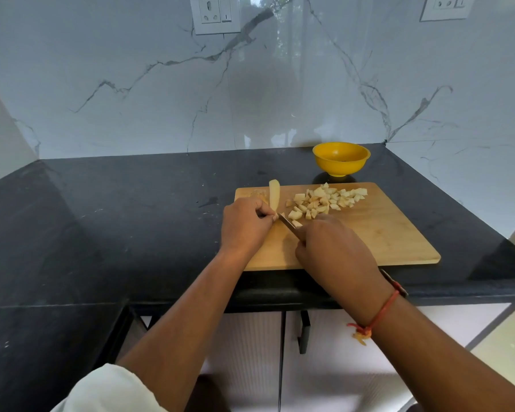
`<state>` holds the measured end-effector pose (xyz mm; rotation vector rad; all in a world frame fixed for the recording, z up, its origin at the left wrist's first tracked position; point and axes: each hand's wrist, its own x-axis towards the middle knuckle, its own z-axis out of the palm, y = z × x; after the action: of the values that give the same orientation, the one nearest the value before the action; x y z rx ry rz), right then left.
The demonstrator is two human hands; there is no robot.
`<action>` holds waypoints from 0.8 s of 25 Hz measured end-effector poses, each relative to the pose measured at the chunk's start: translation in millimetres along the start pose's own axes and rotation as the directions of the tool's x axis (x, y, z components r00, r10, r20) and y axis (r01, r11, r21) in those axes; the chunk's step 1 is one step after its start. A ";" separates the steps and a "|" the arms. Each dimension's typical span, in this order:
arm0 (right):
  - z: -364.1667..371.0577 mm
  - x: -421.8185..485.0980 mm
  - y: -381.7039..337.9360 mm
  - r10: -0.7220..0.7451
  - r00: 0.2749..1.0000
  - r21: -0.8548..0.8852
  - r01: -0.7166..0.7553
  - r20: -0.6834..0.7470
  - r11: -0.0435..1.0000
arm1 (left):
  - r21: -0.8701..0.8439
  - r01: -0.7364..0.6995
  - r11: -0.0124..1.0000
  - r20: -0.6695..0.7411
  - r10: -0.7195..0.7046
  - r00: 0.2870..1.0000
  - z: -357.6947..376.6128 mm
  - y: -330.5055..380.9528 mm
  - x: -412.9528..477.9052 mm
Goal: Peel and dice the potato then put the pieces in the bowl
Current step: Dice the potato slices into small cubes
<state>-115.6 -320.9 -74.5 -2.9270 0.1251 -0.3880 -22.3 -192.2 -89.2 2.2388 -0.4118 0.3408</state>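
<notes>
A wooden cutting board (393,233) lies on the black counter. On its far half sits a heap of diced potato pieces (324,200). A long pale potato strip (274,195) lies along the board's left edge, and my left hand (244,224) pinches its near end with curled fingers. My right hand (336,251) grips a knife (287,223) whose blade points left and meets the strip just beside my left fingertips. A yellow bowl (341,158) stands behind the board against the wall; I cannot tell what is inside it.
The black counter (116,221) stretches left and wraps into a corner. Marble wall panels rise behind and at the right. A small pale scrap (257,192) lies at the board's far left corner. Cabinet doors with a black handle (304,331) sit below the counter edge.
</notes>
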 end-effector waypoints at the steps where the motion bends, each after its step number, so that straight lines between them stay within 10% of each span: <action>1: -1.9 -3.6 0.6 0.007 1.000 -0.003 -0.007 0.000 1.000 | 0.002 0.000 1.000 -0.002 0.000 1.000 0.1 0.1 -0.2; 10: -13.7 -16.1 0.0 0.068 0.989 0.020 -0.066 -0.134 0.998 | -0.051 -0.005 0.999 0.037 0.007 0.999 -0.8 1.3 -3.3; 20: -29.3 -12.0 15.4 0.112 0.973 0.319 -0.173 0.202 0.932 | 0.012 -0.020 1.000 0.048 0.019 0.999 -2.6 4.4 -4.2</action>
<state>-135.8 -339.8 -52.6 -2.5798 0.2219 -0.1045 -28.2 -192.2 -86.2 2.2598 -0.4581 0.3012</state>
